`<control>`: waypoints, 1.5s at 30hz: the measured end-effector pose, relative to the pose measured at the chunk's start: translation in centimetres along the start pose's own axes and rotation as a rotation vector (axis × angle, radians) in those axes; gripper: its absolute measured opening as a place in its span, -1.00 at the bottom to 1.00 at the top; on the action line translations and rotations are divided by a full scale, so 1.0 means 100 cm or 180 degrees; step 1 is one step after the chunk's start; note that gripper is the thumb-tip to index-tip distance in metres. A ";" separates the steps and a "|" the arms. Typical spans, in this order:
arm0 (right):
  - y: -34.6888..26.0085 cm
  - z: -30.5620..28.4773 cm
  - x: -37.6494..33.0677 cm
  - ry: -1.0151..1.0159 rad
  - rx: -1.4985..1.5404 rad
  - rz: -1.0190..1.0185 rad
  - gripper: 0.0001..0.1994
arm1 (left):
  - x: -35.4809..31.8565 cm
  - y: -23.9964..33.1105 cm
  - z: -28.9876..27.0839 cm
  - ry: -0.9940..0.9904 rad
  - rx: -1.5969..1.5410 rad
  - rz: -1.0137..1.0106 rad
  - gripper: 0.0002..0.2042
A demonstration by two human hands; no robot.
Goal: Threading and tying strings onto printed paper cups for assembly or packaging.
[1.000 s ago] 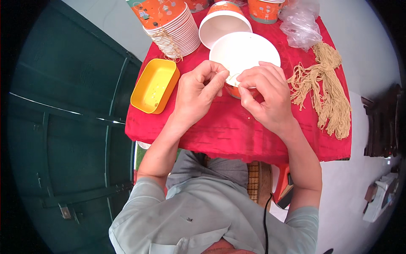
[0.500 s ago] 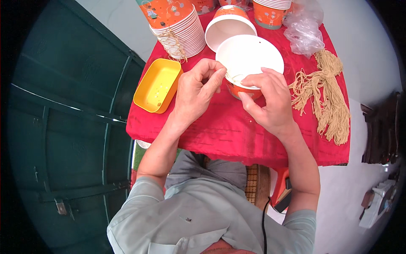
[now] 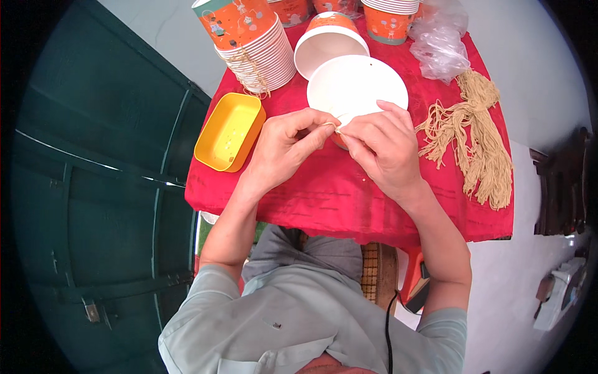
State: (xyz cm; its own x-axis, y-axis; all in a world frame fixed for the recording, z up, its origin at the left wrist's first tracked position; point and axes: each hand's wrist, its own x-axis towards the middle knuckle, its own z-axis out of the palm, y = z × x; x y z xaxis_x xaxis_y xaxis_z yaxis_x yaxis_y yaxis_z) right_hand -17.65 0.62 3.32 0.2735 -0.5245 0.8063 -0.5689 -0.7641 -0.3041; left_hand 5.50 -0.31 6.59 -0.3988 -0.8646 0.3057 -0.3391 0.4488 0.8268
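My left hand [image 3: 288, 148] and my right hand [image 3: 381, 149] meet over a red-covered table [image 3: 349, 193]. Between their fingertips they pinch a thin tan string [image 3: 330, 126] at the near rim of an orange paper cup [image 3: 356, 87] with a white inside. The cup lies tilted toward me and my right hand also steadies its lower edge. Most of the string is hidden by my fingers.
A yellow plastic tray [image 3: 229, 132] lies left of my hands. A tall stack of orange cups [image 3: 252, 43] leans at the back left, with another open cup [image 3: 329, 47] and more cups behind. A bundle of tan strings [image 3: 476, 140] and a clear plastic bag [image 3: 442, 40] lie to the right.
Both hands stay at the cup's rim; the fingertips have drawn closer together on the string. The view has shifted slightly, so the table sits lower in the picture.
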 end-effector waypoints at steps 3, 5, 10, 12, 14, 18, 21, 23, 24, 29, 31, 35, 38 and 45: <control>0.001 0.000 -0.002 0.0011 -0.0040 -0.0074 -0.80 | 0.000 0.000 0.003 -0.0009 0.0028 0.0106 -0.83; 0.000 -0.001 -0.002 0.0036 -0.0063 -0.0131 -0.78 | 0.000 -0.004 0.003 0.0057 -0.0099 0.0007 -0.82; 0.001 -0.001 -0.001 -0.0012 -0.0157 -0.0430 -0.77 | 0.001 -0.004 0.001 0.0087 -0.0345 -0.0276 -0.80; 0.001 -0.001 -0.001 -0.0002 -0.0137 -0.0448 -0.78 | 0.002 -0.004 0.000 0.0065 -0.0504 -0.0413 -0.80; 0.001 -0.001 0.000 0.0010 -0.0114 -0.0476 -0.79 | 0.003 -0.007 -0.002 0.0036 -0.0880 -0.0603 -0.79; 0.001 -0.004 0.001 -0.0076 -0.0197 -0.0581 -0.79 | 0.007 0.000 -0.005 -0.0011 -0.1069 -0.0913 -0.79; -0.001 -0.004 0.002 -0.0085 -0.0111 -0.0515 -0.79 | 0.006 0.005 -0.003 -0.0012 -0.0876 -0.0974 -0.78; -0.002 -0.004 0.002 -0.0089 -0.0025 -0.0410 -0.78 | 0.005 0.008 -0.002 0.0397 -0.0118 -0.0348 -0.81; -0.002 -0.003 0.000 0.0007 0.0127 -0.0326 -0.78 | 0.006 0.009 -0.003 0.0401 -0.0116 -0.0339 -0.81; -0.002 -0.002 -0.001 0.0201 0.0443 -0.0246 -0.75 | 0.017 0.011 -0.008 0.0952 0.0038 0.0469 -0.80; -0.001 -0.002 0.000 0.0344 0.0418 -0.0151 -0.66 | 0.020 0.017 -0.007 0.1031 -0.0220 0.0567 -0.78; -0.004 -0.004 -0.002 0.0257 0.1022 0.0643 -0.56 | 0.024 0.037 -0.003 0.0651 -0.0962 0.0519 -0.77; -0.004 -0.015 0.012 -0.0321 0.1023 0.0689 -0.58 | 0.028 0.053 0.000 0.0290 -0.1009 0.0633 -0.76; -0.014 -0.025 0.033 -0.0902 0.2149 0.1434 -0.82 | 0.034 0.077 -0.016 -0.0419 -0.1603 0.0313 -0.73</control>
State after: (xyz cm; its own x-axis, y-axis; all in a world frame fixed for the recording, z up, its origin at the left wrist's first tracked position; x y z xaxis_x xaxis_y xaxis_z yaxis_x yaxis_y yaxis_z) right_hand -17.93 0.86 7.72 0.3669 -0.8368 0.4063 -0.1109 -0.4731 -0.8740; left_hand 2.88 -0.15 14.77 -0.5227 -0.7736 0.3582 0.1438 0.3342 0.9315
